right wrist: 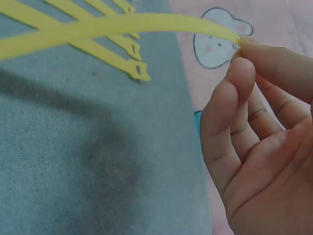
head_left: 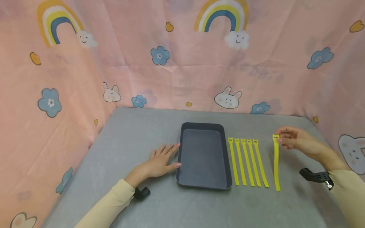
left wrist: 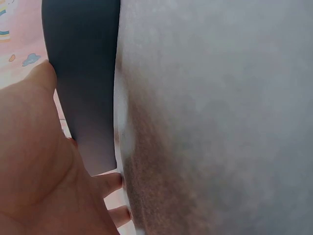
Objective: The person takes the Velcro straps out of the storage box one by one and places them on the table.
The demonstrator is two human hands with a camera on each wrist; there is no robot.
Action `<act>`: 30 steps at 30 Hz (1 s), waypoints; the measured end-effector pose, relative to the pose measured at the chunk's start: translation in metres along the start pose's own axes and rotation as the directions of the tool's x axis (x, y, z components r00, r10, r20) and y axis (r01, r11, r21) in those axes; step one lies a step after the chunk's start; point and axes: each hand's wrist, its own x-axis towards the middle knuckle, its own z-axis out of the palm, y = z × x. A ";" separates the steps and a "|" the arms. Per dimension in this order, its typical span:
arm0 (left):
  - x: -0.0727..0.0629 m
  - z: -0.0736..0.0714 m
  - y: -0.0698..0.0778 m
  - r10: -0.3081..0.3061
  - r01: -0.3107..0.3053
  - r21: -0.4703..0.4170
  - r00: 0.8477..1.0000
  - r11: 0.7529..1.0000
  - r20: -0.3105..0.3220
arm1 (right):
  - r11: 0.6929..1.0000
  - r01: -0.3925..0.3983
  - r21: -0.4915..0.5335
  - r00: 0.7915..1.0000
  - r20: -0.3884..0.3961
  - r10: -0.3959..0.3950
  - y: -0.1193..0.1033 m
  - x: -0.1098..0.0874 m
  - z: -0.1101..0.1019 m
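Note:
My right hand (head_left: 299, 142) pinches a yellow cable strap (head_left: 276, 164) by its slotted head, between thumb and fingers. In the right wrist view that strap (right wrist: 146, 23) bows out from the fingertips, raised over the table. Several more yellow straps (head_left: 248, 163) lie side by side on the table, slotted heads away from me. A dark grey rectangular tray (head_left: 203, 158) stands left of them, its inside bare. At the tray's left side my left hand (head_left: 158, 163) lies with fingers spread, thumb and fingertip touching the rim. The left wrist view shows the tray's outer wall (left wrist: 85, 73) beside the palm.
A grey table (head_left: 137, 133) carries everything. Pink curtains (head_left: 182, 79) with rainbows, rabbits and flowers rise along its back and sides. Dark wrist-worn cameras (head_left: 313, 175) sit by both cuffs, close to the table.

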 end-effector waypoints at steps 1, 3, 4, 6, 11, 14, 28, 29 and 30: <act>0.000 0.000 0.000 -0.001 0.001 0.000 1.000 1.000 0.002 | 1.000 0.000 0.001 1.000 0.000 0.000 0.002 0.001 0.000; 0.000 0.000 0.000 0.000 0.000 -0.005 1.000 1.000 0.007 | 1.000 -0.006 -0.002 1.000 0.000 0.006 0.006 0.005 0.001; 0.000 0.000 0.000 -0.003 0.003 -0.005 1.000 1.000 0.012 | 1.000 -0.010 -0.007 1.000 0.001 0.010 0.008 0.006 0.001; 0.000 -0.001 0.000 -0.006 0.007 -0.005 1.000 1.000 0.014 | 0.999 -0.036 -0.012 0.999 -0.007 0.036 0.011 0.010 0.001; 0.001 -0.001 0.001 -0.009 0.009 -0.003 1.000 1.000 0.002 | 0.997 -0.079 -0.007 0.997 -0.017 0.079 0.019 0.021 0.004; 0.002 0.000 0.001 -0.017 0.017 -0.001 1.000 1.000 0.008 | 0.996 -0.087 -0.017 0.996 -0.017 0.087 0.024 0.025 0.008; 0.003 0.002 -0.002 0.005 -0.005 -0.013 1.000 1.000 0.001 | 0.973 -0.120 -0.195 0.989 -0.106 0.101 0.035 0.038 0.026; 0.003 0.003 -0.003 0.004 -0.004 -0.015 1.000 1.000 0.000 | 0.972 -0.119 -0.202 0.989 -0.106 0.099 0.035 0.039 0.027; 0.004 0.003 -0.003 0.002 -0.002 -0.017 1.000 1.000 -0.002 | 0.972 -0.115 -0.203 0.990 -0.105 0.095 0.035 0.039 0.028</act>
